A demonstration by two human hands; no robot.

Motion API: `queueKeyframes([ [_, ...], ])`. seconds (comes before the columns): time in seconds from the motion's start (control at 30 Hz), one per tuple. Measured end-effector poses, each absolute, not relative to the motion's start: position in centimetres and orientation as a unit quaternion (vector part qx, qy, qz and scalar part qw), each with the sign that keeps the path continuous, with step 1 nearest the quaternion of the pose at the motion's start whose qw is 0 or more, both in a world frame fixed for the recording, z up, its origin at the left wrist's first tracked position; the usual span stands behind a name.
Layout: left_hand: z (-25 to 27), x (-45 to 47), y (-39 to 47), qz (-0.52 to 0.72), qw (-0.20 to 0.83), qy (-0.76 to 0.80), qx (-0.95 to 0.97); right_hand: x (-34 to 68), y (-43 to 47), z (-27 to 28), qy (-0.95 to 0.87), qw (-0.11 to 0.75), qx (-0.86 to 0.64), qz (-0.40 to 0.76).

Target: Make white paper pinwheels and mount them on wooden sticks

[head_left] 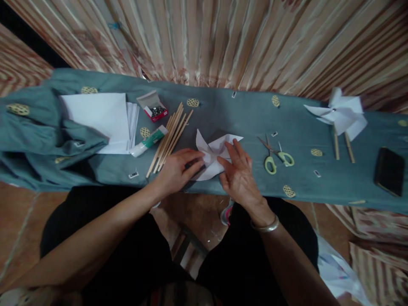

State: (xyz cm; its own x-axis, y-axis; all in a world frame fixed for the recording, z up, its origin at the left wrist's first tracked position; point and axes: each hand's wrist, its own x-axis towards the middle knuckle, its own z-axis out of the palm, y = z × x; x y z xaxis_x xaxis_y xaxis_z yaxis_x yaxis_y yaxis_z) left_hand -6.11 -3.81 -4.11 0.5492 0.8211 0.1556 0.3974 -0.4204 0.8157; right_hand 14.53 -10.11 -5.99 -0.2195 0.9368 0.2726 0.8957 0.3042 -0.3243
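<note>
A white paper pinwheel [213, 163], some of its blades standing up, lies near the table's front edge between my hands. My left hand [177, 170] comes in from the left, its thumb and fingertips closed on the folded paper near the middle. On the other side, my right hand [239, 176] rests its spread fingers on the right-hand blade and paper edge, with a silver bangle at the wrist. Just left of my left hand lie several thin wooden sticks [170, 138]. Scissors [276, 155] with green handles lie spread apart to the right of my right hand.
A green-and-white glue tube [149, 141] lies beside an open red box [156, 111] of small metal pins. White paper sheets [98, 117] are stacked at left. Far right are a finished-looking pinwheel [344, 112], two sticks [336, 143] and a dark phone-like object [389, 171]. A striped curtain [204, 42] hangs behind.
</note>
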Motion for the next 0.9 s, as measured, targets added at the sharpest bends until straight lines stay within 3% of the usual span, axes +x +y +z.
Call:
queueKeyframes([
  [0.1, -4.7, -6.8, -3.2, 0.297, 0.44, 0.441, 0.723, 14.4, -9.8, -6.0, -0.774, 0.213, -0.595, 0.044],
  [0.3, -5.1, -6.5, -4.2, 0.364, 0.681, 0.439, 0.459, 14.2, -9.3, -5.6, -0.765, 0.214, -0.606, 0.037],
  [0.4, -4.1, -5.8, -5.1, 0.357, 0.753, 0.444, 0.33, 14.2, -9.1, -5.6, -0.755, 0.224, -0.614, 0.044],
  [0.6, -3.5, -4.6, -5.4, 0.324, 0.83, 0.403, 0.209, 14.5, -9.0, -6.0, -0.727, 0.276, -0.625, 0.071],
  [0.9, -3.4, -2.8, -4.9, 0.325, 0.845, 0.355, 0.234, 14.3, -9.5, -5.7, -0.726, 0.279, -0.623, 0.084],
])
